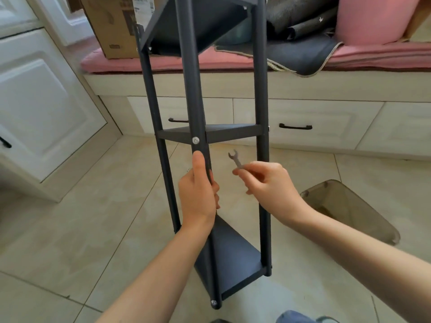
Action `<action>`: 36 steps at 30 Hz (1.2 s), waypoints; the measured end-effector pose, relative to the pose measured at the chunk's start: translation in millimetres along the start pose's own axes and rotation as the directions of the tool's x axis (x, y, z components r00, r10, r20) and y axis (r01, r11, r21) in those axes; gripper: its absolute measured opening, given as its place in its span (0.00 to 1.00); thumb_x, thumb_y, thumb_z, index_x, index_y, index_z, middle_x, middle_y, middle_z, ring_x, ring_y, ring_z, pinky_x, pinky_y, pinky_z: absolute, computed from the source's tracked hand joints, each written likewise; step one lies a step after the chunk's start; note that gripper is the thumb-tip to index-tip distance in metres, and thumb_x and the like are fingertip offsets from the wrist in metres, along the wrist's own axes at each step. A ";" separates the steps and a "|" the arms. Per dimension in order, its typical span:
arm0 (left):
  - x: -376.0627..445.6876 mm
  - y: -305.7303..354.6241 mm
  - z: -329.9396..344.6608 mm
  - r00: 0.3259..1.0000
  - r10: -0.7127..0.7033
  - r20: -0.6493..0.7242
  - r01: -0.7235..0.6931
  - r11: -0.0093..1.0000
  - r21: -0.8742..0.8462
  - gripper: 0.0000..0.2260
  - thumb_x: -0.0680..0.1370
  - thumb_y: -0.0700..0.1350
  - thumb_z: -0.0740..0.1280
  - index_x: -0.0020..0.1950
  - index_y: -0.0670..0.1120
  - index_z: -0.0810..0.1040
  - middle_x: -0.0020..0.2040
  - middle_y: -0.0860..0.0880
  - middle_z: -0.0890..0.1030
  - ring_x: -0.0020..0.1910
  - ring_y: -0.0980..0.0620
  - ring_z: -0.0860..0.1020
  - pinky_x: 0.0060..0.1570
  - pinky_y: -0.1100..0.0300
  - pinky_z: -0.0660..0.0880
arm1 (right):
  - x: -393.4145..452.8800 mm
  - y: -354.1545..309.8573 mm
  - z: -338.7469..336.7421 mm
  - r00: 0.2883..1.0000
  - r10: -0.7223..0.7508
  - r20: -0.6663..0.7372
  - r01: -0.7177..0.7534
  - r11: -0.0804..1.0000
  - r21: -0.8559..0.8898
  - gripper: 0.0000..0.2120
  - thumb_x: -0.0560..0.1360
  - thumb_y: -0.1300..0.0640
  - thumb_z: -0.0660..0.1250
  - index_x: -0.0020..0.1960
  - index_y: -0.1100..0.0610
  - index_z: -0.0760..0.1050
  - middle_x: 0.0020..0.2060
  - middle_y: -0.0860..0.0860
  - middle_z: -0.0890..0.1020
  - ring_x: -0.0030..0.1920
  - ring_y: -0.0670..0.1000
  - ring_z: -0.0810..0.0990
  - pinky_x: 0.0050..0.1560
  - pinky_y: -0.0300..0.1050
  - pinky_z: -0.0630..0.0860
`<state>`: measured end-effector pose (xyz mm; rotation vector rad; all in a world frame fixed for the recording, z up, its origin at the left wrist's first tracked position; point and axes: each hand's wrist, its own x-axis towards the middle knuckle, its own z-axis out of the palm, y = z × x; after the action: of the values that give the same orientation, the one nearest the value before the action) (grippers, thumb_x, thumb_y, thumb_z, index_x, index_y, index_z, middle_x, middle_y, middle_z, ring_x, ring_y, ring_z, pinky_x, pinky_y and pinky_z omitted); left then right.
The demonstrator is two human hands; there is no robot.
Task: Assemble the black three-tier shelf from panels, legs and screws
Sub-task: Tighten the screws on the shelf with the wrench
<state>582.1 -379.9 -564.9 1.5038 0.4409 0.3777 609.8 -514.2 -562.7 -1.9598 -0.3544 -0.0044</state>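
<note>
In the middle of the floor stands the black shelf (210,136). The left hand (198,190) wraps around the near leg (190,78), thumb pointing up, just under a silver screw (195,140). To the right, the right hand (270,183) pinches one small wrench (235,159). I count three panels, three legs and two hands.

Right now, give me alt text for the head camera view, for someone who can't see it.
A person's left hand grips the front leg of a black three-tier shelf lying tilted over a tiled floor, while the right hand pinches a small wrench near a silver screw at the middle tier. Behind are a pink-cushioned bench and a cardboard box.
</note>
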 end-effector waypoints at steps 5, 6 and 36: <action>10.2 1.0 -5.3 0.999 0.033 -0.002 -0.033 0.999 0.038 0.28 0.81 0.66 0.54 0.34 0.44 0.69 0.27 0.48 0.66 0.23 0.54 0.64 0.22 0.59 0.63 | 22.8 2.4 18.3 0.998 -0.028 0.058 0.029 1.000 -0.009 0.11 0.81 0.57 0.63 0.58 0.55 0.82 0.45 0.43 0.82 0.40 0.41 0.81 0.44 0.34 0.79; 11.0 0.6 -6.1 0.999 0.046 -0.009 -0.045 0.998 0.051 0.28 0.80 0.67 0.54 0.33 0.44 0.68 0.26 0.49 0.66 0.22 0.54 0.64 0.22 0.60 0.63 | 27.4 1.1 21.3 0.997 -0.023 0.071 0.022 1.000 0.007 0.11 0.81 0.57 0.63 0.58 0.54 0.82 0.46 0.43 0.83 0.40 0.43 0.81 0.44 0.34 0.80; 29.3 4.2 -21.1 0.997 0.074 0.006 -0.074 0.990 0.118 0.32 0.70 0.75 0.54 0.30 0.46 0.71 0.25 0.48 0.65 0.21 0.52 0.63 0.19 0.61 0.63 | 56.6 -1.8 61.0 0.939 -0.319 -0.132 0.316 0.948 -0.040 0.08 0.80 0.61 0.66 0.54 0.59 0.84 0.41 0.53 0.83 0.41 0.49 0.79 0.44 0.35 0.74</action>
<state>597.0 -346.9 -562.4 1.6384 0.4129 0.4145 653.7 -444.8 -576.6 -1.8881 -0.5780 -0.3506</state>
